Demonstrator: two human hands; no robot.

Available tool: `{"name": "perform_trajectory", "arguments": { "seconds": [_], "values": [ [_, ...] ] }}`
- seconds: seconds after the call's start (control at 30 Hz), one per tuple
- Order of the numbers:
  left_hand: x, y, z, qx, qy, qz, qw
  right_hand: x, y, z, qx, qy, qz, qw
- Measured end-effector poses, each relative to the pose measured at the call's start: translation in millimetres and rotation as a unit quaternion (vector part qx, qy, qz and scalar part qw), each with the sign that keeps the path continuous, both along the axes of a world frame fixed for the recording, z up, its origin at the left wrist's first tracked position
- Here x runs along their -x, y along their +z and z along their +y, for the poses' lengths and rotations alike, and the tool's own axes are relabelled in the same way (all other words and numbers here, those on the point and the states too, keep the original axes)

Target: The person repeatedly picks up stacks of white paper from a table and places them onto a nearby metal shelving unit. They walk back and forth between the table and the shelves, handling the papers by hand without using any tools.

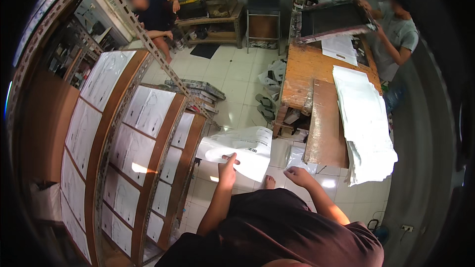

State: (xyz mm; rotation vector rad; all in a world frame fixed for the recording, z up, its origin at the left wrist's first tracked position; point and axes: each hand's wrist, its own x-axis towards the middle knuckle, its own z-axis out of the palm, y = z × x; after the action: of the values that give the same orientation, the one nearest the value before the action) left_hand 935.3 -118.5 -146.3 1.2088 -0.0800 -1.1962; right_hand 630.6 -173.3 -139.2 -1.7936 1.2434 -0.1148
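My left hand (227, 172) grips a white printed plastic bag (253, 157) near its cut-out handle hole, thumb on top. The bag spreads out flat ahead of the hand, its far left part reaching toward the rack's shelves. My right hand (298, 176) hangs in the air on the other side, fingers loosely curled together with nothing visible in them. Beyond that hand, a clear plastic packet (300, 158) lies low beside the table. White bags like the held one lie flat in rows on the brown shelf boards (111, 133) at my left.
A wooden table (316, 64) at right carries a tall overlapping pile of white bags (366, 118) and a brown board (324, 123). A co-worker (400, 29) there lifts a dark screen frame (336, 19). Another person (153, 20) sits at far left. Sandals (265, 106) lie on the floor.
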Motion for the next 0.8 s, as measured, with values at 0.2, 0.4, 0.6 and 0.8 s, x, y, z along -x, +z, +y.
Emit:
{"name": "perform_trajectory", "arguments": {
  "seconds": [0.2, 0.4, 0.6, 0.8],
  "values": [
    [39, 28, 40, 0.012, 0.145, -0.009, 0.989, 192, -247, 45, -0.074, 0.344, 0.321, 0.879],
    [40, 19, 139, 0.028, 0.222, -0.121, 0.967, 264, -199, 103, -0.105, 0.233, 0.259, 0.931],
    [70, 34, 235, 0.035, 0.412, -0.149, 0.898, 265, -222, 106, 0.077, 0.374, 0.343, 0.858],
    [97, -14, 372, 0.028, 0.450, -0.121, 0.884, 171, -184, 122, 0.041, 0.341, 0.304, 0.889]
  ]
}}
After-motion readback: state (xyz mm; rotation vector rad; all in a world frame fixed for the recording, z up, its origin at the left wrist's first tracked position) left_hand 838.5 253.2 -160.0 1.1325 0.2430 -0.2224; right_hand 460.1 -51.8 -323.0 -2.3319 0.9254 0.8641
